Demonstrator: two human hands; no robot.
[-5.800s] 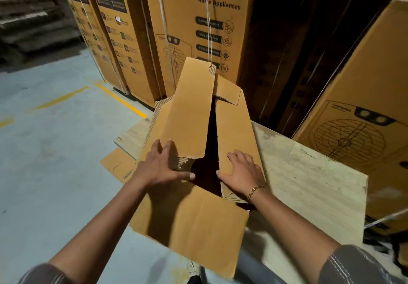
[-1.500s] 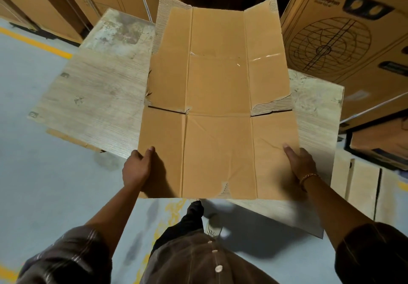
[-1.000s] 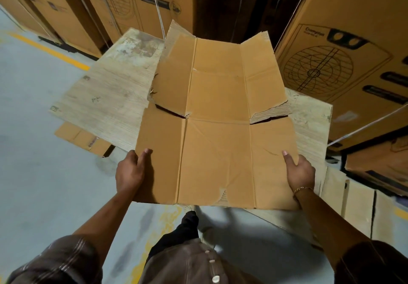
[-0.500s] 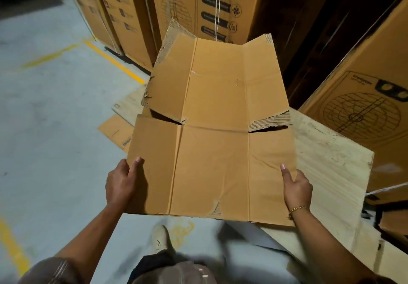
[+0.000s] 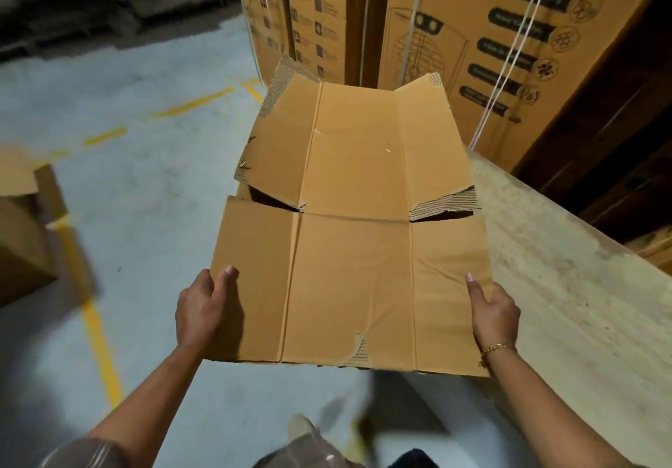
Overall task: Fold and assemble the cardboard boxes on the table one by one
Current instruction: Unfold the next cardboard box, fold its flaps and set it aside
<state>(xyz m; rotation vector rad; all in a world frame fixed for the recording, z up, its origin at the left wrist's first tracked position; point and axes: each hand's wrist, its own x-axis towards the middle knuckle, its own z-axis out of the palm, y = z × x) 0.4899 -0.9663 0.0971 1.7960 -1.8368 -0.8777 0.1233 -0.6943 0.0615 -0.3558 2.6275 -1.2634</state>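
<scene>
The cardboard box (image 5: 354, 227) is lying open as a flat, creased sheet, held in the air at the near-left corner of the wooden bench (image 5: 567, 285); its right portion is overhanging the bench top and its left portion is hanging over the concrete floor (image 5: 145, 213). Judging by this condition, assembly of this piece is not yet showing any result: no wall is standing, no flap is tucked, and the fold lines are marked only by creases. The far side panels are tilting slightly upward along their creases, and the slits separating them from the near panels are gaping open (torn corrugation is showing at several edges, so the material is likely to bend unevenly there). An upright box (image 5: 25, 234) is standing on the floor at the left edge of the view, blurred; whether it is a finished unit cannot be told. Printed cartons (image 5: 472, 31) are stacked behind the bench.

The left hand (image 5: 205, 313) is gripping the near-left edge of the sheet, thumb lying on top and fingers wrapping underneath, a narrow pinching grip. The right hand (image 5: 494, 316) is holding the near-right edge in the same manner, thumb pointing forward on the upper face. Both grips are closed on the cardboard box, carrying it level between them. All folding steps are remaining.
</scene>
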